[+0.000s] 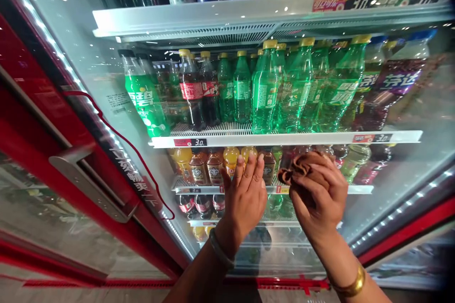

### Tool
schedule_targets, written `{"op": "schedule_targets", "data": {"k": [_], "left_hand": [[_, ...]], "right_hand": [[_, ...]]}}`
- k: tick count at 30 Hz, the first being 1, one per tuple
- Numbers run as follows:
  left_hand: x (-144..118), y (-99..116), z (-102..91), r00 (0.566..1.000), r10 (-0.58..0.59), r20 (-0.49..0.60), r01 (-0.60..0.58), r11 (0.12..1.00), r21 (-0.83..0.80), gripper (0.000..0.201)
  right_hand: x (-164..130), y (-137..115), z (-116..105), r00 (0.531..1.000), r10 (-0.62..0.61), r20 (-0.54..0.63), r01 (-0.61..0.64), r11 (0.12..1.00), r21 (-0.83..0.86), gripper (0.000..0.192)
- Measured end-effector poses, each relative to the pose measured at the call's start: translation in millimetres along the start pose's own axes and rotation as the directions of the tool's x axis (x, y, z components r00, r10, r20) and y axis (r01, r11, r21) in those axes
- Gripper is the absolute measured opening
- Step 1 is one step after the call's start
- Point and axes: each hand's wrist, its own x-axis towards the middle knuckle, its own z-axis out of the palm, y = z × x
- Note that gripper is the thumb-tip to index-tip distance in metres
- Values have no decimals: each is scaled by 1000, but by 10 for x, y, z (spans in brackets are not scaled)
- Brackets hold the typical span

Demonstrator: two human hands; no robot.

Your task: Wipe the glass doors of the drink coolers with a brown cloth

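Gripping a brown cloth — bunched within the right hand's curled fingers.
Holding the left hand open, just left of that grip — green bottles beyond and above.

Cloth in right grip, left grip beside it, bottles on shelves behind.

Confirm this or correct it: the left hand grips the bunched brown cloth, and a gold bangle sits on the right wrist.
Wrong hand: the head view shows the right hand gripping the bunched brown cloth, not the left hand. The gold bangle is where you say.
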Motion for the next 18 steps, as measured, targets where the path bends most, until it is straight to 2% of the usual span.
{"op": "schedule_targets", "data": {"k": [2, 4, 7, 11, 14, 18], "left_hand": [[-9, -57, -42, 1000, -9, -6, 9, 1000, 8, 73], [-27, -121, -85, 1000, -18, -6, 18, 1000, 4, 73], [-78, -220, -137, 1000, -11, 2, 11, 1000, -21, 72], [-155, -323, -188, 999, -12, 35, 15, 998, -68, 73], [-187, -375, -226, 998, -18, 53, 22, 996, -86, 73], [-226, -449, -272, 998, -16, 61, 23, 994, -104, 74]], "right_hand": [[145, -129, 120, 1000, 1, -19, -1, 1000, -9, 31], [163, -275, 248, 1000, -4, -4, 4, 1000, 1, 27], [-37, -402, 336, 996, -47, 70, 45, 999, 25, 24], [-259, -356, 245, 987, -70, 141, 67, 997, 30, 24], [-106, -354, 237, 997, -23, 71, 22, 1000, 5, 26], [189, -599, 463, 1000, -16, 18, 16, 1000, 1, 26]]}}
